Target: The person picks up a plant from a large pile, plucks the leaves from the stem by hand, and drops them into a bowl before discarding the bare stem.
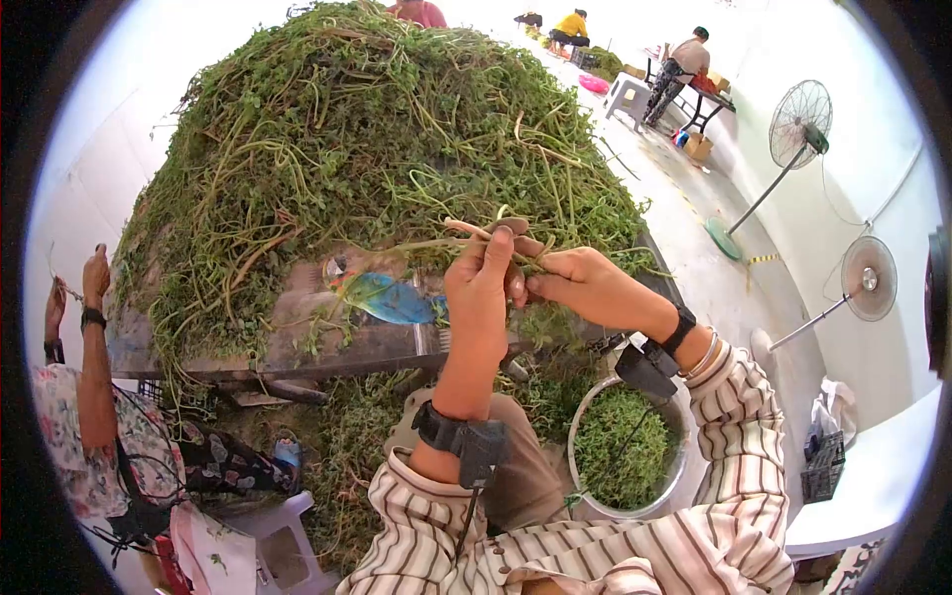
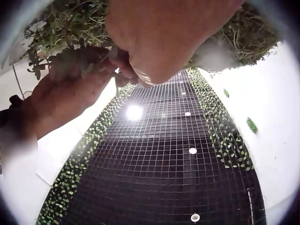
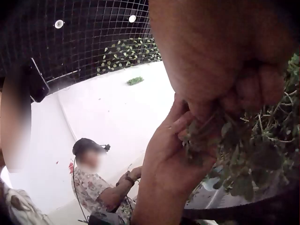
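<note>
Both hands meet above the near edge of a dark table [image 1: 297, 307], in front of a tall heap of leafy green stems [image 1: 397, 129]. My left hand [image 1: 478, 293] grips a few plant stems [image 1: 461, 228], its thumb pointing up along them and their cut ends sticking out past the fingers. Close against it, my right hand [image 1: 595, 288] pinches the same stems with thumb and curled fingers. In the right wrist view, leaves [image 3: 241, 173] hang below the fingers. The left wrist view shows the two hands overlapping, with the stems mostly hidden.
A round tub [image 1: 575, 446] of picked greens stands below my right forearm. A blue printed wrapper [image 1: 387, 297] lies on the table. Another person's forearm [image 1: 96, 367] is at the left, near a pale stool [image 1: 288, 526]. Two standing fans [image 1: 799, 124] and other people are farther off.
</note>
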`<state>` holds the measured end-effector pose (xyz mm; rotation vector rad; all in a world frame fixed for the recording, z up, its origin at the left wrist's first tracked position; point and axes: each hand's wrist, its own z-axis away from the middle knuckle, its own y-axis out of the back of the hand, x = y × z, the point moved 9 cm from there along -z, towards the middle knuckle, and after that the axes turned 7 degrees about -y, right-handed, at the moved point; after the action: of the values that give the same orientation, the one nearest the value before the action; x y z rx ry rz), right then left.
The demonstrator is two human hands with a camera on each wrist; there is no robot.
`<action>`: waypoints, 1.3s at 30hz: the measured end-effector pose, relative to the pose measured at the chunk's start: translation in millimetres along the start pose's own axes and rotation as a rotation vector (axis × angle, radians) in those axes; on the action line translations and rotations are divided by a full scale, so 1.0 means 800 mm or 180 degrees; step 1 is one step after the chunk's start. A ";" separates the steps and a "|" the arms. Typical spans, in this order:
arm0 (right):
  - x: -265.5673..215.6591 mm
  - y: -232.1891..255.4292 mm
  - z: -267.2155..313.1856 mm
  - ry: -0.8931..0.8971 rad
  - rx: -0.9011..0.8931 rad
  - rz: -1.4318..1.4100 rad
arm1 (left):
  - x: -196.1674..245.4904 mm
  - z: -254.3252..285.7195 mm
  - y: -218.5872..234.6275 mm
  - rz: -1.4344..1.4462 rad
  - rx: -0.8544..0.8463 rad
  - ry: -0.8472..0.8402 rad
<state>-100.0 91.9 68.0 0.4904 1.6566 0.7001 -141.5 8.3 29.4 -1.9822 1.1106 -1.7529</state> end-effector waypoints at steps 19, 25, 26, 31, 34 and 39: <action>-0.035 -0.022 0.028 0.0991 -0.0174 0.3454 | 0.001 -0.001 -0.012 -0.2338 -0.0583 -0.0677; -0.011 -0.013 0.056 0.0638 -0.0410 0.4102 | 0.011 0.018 -0.045 -0.3516 -0.0829 -0.1681; 0.007 -0.007 0.066 0.0441 -0.0650 0.4107 | 0.024 0.015 -0.036 -0.3456 -0.0726 -0.1671; 0.079 0.060 0.125 -0.0237 0.0093 0.3342 | 0.028 0.000 0.004 -0.1676 -0.0287 -0.0651; 0.116 0.048 0.180 -0.0722 0.0309 0.2791 | 0.015 -0.001 0.009 -0.0768 -0.0142 -0.0422; 0.228 -0.006 0.298 -0.1957 -0.0240 0.2632 | 0.018 -0.006 0.019 -0.0417 0.0001 -0.0450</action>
<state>96.9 251.8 -92.9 1.2269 0.8078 1.0628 -151.9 -10.4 30.6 -2.1853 0.9550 -1.6430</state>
